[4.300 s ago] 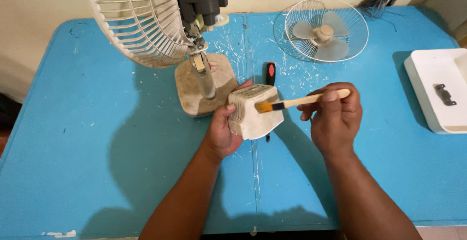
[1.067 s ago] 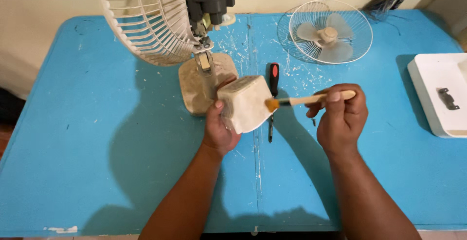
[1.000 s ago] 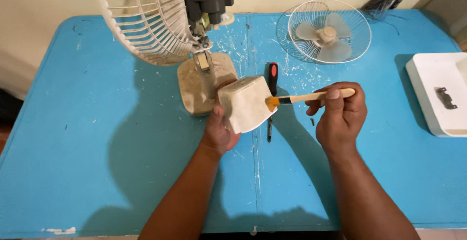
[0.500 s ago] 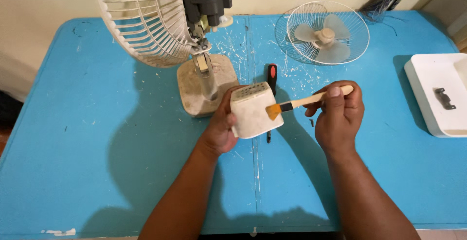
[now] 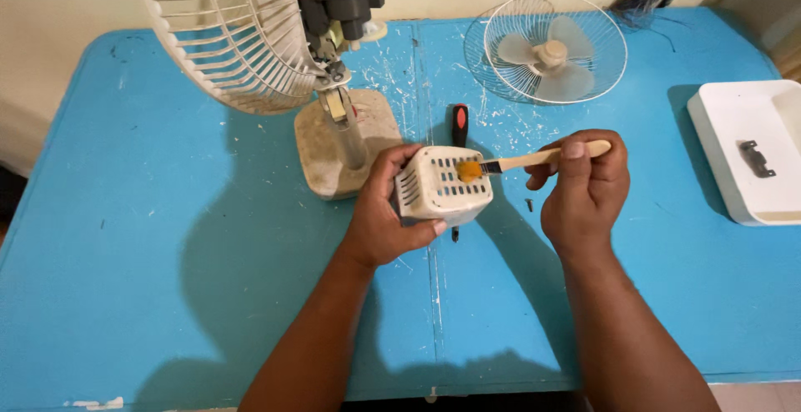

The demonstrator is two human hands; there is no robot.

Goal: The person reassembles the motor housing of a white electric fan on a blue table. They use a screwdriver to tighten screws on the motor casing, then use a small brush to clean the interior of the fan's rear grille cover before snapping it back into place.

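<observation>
Two hands are being held above the blue bench (image 5: 167,295). A cream vented motor cover (image 5: 440,185) is being gripped by the left hand (image 5: 385,216), fingers wrapped round its near side, its slotted face being turned up and to the right. A small brush (image 5: 534,159) is being pinched in the closed grip of the right hand (image 5: 584,191); its long axis is being kept nearly level, the wooden handle pointing right and the orange bristles pointing left, touching the cover's slots. Just behind the cover, a screwdriver (image 5: 459,124) with a black and red handle is lying on the bench, pointing away. Beside it, the fan stand (image 5: 346,141) with its rear grille (image 5: 229,32) is standing upright. Farther right, a white tray (image 5: 734,141) is holding a small dark metal bracket (image 5: 753,158). At the far edge, a wire front grille (image 5: 509,24) is lying flat with the fan blade (image 5: 551,55) resting in it.
</observation>
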